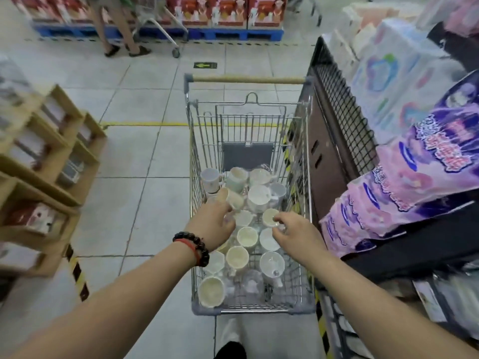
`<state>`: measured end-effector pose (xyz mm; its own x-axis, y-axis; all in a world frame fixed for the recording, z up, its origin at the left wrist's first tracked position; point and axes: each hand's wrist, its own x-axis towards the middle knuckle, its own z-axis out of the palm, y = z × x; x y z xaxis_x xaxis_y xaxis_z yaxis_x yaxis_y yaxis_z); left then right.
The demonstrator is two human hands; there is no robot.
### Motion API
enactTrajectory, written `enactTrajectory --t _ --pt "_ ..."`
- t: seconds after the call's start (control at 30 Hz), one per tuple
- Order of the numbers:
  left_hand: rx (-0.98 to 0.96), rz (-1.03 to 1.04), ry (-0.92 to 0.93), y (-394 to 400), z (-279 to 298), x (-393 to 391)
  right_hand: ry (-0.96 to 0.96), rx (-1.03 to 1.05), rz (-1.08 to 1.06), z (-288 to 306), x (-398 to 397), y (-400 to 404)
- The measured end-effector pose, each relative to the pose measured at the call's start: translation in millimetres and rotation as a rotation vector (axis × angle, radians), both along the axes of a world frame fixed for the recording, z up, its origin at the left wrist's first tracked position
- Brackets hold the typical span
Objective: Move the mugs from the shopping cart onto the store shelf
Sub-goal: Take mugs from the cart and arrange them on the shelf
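A wire shopping cart (193,156) stands in front of me with several pale mugs (242,257) in its basket, some upright, some lying on their sides. My left hand (213,225), beads on its wrist, reaches into the cart and its curled fingers hold a cream mug (233,199) lifted above the others. My right hand (293,235) pinches the rim of another cream mug (269,216) among the pile. The picture is blurred by motion.
A dark shelf unit (334,151) with purple and pink packs (414,177) stands right of the cart. Wooden crates (51,156) are stacked on the left. Tiled floor lies between. A person with another cart stands far ahead by a blue pallet.
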<state>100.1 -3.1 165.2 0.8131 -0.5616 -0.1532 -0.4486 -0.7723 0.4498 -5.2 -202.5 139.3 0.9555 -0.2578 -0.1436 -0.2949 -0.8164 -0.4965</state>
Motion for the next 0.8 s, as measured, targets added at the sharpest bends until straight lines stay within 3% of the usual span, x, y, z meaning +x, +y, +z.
enactTrajectory --t 0.17,0.47,0.63,0.8 --pt "-0.009 0.109 0.146 21.0 -46.6 4.3 0.158 0.025 0.09 -51.2 14.9 17.3" --pt "0.048 0.291 0.359 57.6 -106.8 -31.2 0.597 -0.03 0.509 -162.9 8.0 80.9" --pt "0.033 0.39 0.478 70.0 -125.1 -65.0 0.702 0.022 0.503 -210.8 -6.0 98.5" --pt "0.019 0.47 0.566 74.7 -133.1 -87.5 0.669 0.084 0.442 -235.5 -4.5 110.2"
